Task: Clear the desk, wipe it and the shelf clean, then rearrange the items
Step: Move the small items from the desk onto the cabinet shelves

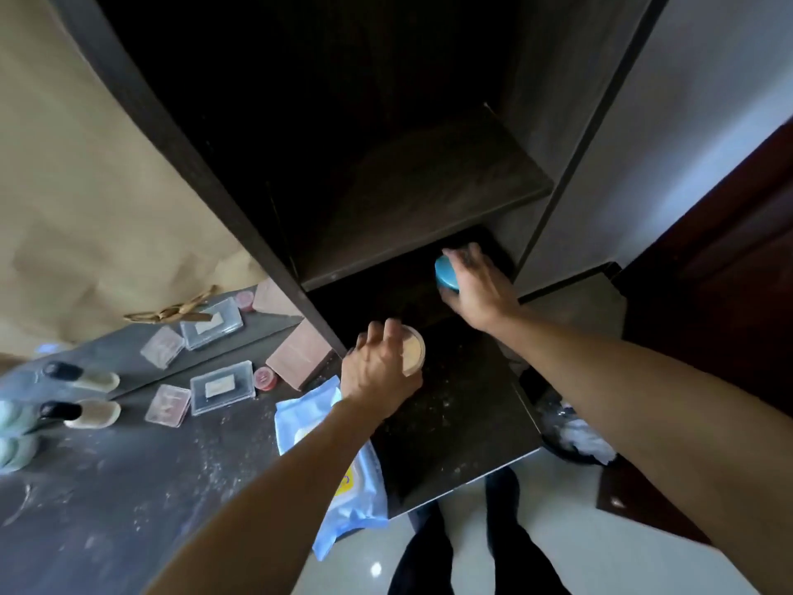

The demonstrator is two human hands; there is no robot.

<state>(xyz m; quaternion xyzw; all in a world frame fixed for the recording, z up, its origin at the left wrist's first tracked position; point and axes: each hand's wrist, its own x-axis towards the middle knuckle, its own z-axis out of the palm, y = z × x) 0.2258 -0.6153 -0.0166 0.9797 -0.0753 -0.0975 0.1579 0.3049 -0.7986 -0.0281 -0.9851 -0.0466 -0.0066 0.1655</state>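
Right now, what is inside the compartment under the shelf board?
Only a blue round container, gripped by the right hand, shows inside the compartment. The hand covers whatever lies behind it, and the back is too dark to read.

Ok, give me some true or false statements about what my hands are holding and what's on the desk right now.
1. The left hand grips a peach container. True.
2. The right hand holds nothing. False: it grips a blue container inside the shelf.
3. A blue wipes pack lies under the left forearm. True.
4. The desk looks spotless. False: pale specks and dust cover it.
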